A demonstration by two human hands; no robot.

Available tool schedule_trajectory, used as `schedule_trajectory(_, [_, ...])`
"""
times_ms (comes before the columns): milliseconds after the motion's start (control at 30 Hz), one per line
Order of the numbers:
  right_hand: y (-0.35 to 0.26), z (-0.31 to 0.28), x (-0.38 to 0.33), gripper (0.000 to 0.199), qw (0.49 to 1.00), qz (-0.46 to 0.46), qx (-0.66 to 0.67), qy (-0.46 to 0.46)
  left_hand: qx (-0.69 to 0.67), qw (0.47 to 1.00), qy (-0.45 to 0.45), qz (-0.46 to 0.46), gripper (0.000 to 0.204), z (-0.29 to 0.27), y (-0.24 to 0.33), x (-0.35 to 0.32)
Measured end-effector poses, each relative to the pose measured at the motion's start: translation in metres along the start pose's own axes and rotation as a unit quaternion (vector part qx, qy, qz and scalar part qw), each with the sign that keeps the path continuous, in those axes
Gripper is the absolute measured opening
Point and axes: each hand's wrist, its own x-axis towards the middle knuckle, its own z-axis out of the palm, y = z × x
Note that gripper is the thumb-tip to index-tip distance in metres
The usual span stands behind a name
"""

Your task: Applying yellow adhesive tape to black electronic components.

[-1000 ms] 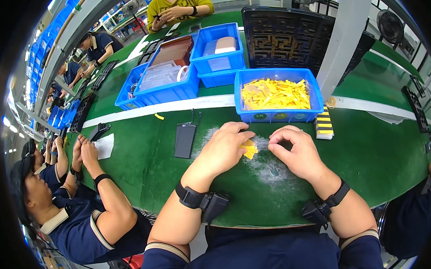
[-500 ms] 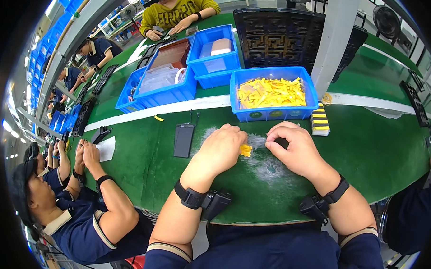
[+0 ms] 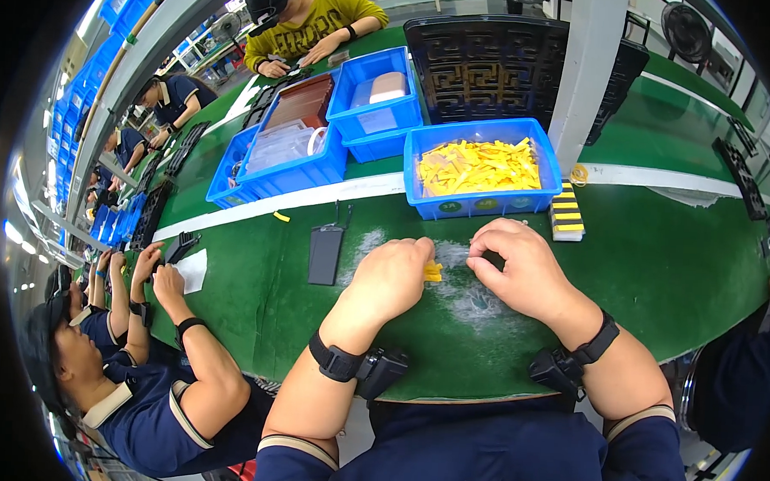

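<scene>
My left hand [image 3: 392, 277] rests on the green table [image 3: 655, 267] with its fingers closed on a small yellow piece [image 3: 433, 272]. My right hand [image 3: 520, 266] lies just to the right of it, fingers curled together near the same piece; what it pinches is hidden. Both hands sit over a whitish scuffed patch [image 3: 468, 298] of the mat. Right behind them stands a blue bin of yellow pieces [image 3: 481, 167].
A black phone [image 3: 325, 254] lies left of my left hand. A small yellow-and-black striped stack [image 3: 566, 218] sits at the right of the bin. More blue bins [image 3: 373, 100], a black lattice tray [image 3: 493, 62] and a white post [image 3: 587, 78] stand behind. Other seated persons work at left and across the table.
Both hands stay close together over the yellow piece, with only slight finger movement. The view has shifted a little.
</scene>
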Motion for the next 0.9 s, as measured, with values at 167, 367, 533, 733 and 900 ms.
schedule_trajectory(167, [-0.001,0.001,-0.001,0.008,1.0,-0.011,0.006,0.001,-0.011,0.994,0.081,0.073,0.014,-0.002,0.0,0.011])
schedule_trajectory(367, [-0.004,0.001,-0.001,0.008,0.999,-0.036,-0.007,-0.009,-0.044,0.945,0.318,0.066,0.021,-0.03,0.003,0.053])
schedule_trajectory(533, [-0.003,0.002,-0.003,0.009,0.999,-0.047,-0.017,-0.011,-0.077,0.96,0.266,0.032,0.027,-0.021,-0.012,0.046])
schedule_trajectory(733, [0.0,0.004,-0.003,0.009,0.998,-0.049,-0.014,-0.022,-0.04,0.959,0.253,-0.122,0.015,-0.047,-0.08,0.021])
schedule_trajectory(900, [-0.002,0.005,-0.003,0.009,0.998,-0.058,-0.01,-0.028,0.061,0.93,0.214,-0.292,0.016,-0.057,-0.186,-0.01])
